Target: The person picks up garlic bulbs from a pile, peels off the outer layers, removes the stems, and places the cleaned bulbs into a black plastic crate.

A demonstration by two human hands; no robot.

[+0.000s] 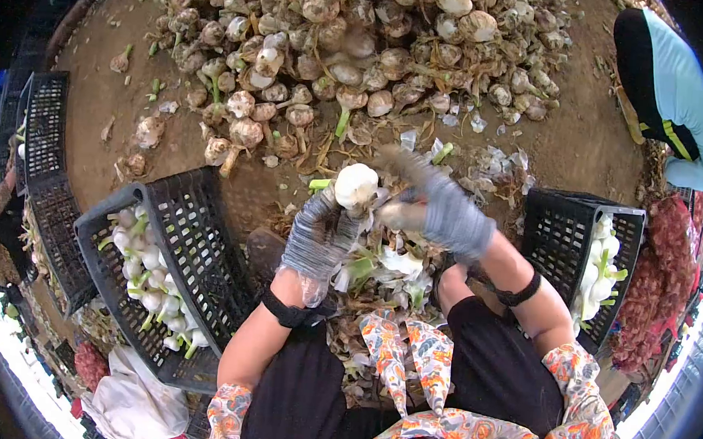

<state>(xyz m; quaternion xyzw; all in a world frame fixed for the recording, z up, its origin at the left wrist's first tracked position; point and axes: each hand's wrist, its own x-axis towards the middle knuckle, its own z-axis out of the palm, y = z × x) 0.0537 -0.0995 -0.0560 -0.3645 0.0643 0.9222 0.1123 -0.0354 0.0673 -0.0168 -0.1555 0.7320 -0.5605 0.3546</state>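
Observation:
My left hand [318,232], in a grey knit glove, is closed around a peeled white garlic bulb [356,185] with a short green stem poking out to its left. My right hand [448,218], gloved the same way, is just right of the bulb; its fingers are smeared by motion and its thumb side is close to the bulb's lower edge. Below both hands, loose garlic skins [401,262] lie on the ground between my feet. Ahead rises a large pile of unpeeled, dirt-covered garlic [332,35].
A black crate [203,246] of white garlic is tipped at my left, another crate [564,214] at my right. Red mesh sacks [657,273] stand beyond the right crate. A person in a light blue sleeve [687,88] is at the upper right. More black crates [44,120] line the far left.

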